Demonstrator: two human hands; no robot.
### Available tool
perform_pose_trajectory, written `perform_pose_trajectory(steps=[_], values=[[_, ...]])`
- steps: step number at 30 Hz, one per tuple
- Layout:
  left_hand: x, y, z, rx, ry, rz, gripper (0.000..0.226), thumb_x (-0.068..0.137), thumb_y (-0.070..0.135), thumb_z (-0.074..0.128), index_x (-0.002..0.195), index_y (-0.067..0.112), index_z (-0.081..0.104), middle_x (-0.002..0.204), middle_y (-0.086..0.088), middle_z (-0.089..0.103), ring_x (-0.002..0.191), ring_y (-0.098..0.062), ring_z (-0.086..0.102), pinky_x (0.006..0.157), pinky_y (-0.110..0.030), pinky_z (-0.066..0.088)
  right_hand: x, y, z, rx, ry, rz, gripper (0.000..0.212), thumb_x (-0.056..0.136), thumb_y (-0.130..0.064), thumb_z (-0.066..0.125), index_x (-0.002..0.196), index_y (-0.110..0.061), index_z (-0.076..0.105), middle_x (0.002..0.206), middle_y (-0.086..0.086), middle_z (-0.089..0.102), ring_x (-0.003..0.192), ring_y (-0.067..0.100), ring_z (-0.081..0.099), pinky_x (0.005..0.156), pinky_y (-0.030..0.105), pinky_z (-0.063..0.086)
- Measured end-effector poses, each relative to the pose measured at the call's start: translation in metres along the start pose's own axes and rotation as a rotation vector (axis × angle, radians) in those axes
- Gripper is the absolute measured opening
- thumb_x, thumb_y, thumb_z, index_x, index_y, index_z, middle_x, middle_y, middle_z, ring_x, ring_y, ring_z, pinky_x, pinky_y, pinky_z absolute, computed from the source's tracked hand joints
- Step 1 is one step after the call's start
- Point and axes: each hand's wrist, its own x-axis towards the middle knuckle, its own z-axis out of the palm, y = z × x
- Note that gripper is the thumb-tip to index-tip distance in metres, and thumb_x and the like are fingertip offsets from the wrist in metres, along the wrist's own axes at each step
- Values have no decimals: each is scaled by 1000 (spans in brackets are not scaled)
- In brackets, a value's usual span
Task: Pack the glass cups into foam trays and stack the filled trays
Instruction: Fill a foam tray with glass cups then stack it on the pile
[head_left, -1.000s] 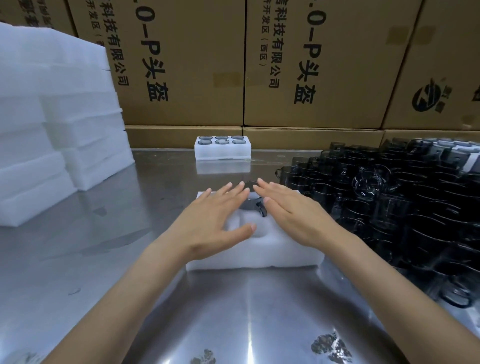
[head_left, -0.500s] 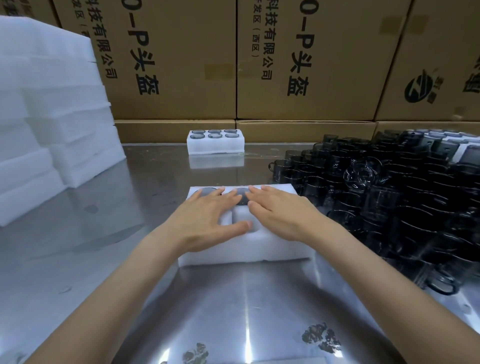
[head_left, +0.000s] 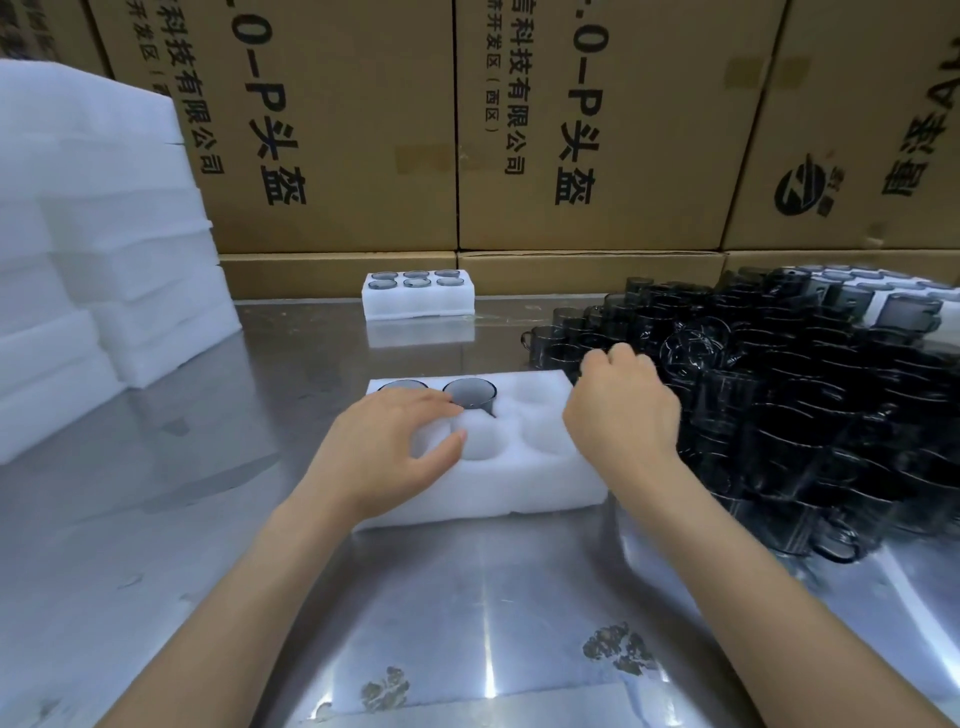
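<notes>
A white foam tray (head_left: 545, 483) lies on the steel table in front of me. Two dark glass cups sit in its far-left pockets, one (head_left: 402, 385) partly behind my fingers and one (head_left: 470, 395) beside it; the other pockets hold nothing. My left hand (head_left: 384, 447) rests on the tray's left part with fingers extended, fingertips touching the second cup. My right hand (head_left: 623, 410) hovers over the tray's right end, its fingers curled down at the near edge of the pile of dark glass cups (head_left: 779, 395). Whether it holds a cup is hidden.
A filled foam tray (head_left: 420, 306) stands at the back of the table (head_left: 467, 597) against cardboard boxes (head_left: 337, 130). Tall stacks of empty foam trays (head_left: 104, 260) take up the left side. The cup pile covers the right side.
My right hand left the tray top and moved right to the cup pile, its fingers now curled. The second cup in the tray is uncovered. My left hand stayed on the tray.
</notes>
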Motion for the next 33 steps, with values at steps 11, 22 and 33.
perform_pose_trajectory(steps=[11, 22, 33], values=[[-1, 0, 1, 2, 47, 2, 53, 76, 62, 29, 106, 39, 66, 108, 30, 61, 113, 9, 43, 79, -20, 37, 0, 19, -17, -257, -314, 63, 24, 88, -9, 44, 112, -9, 48, 114, 6, 60, 98, 28, 57, 74, 31, 28], [-1, -1, 2, 16, 34, -3, 54, 76, 63, 28, 108, 41, 65, 110, 31, 60, 114, 9, 43, 78, -20, 37, 5, 19, -16, 28, 140, -6, 24, 87, -13, 55, 110, -15, 46, 79, 1, 62, 71, 24, 46, 70, 32, 22], [-1, 1, 0, 26, 18, -4, 57, 75, 63, 26, 110, 40, 65, 113, 28, 59, 115, 4, 47, 81, -22, 41, 25, 2, 15, 512, 162, -271, 41, 91, -27, 59, 131, -23, 49, 103, -7, 71, 101, 19, 58, 80, 32, 37]])
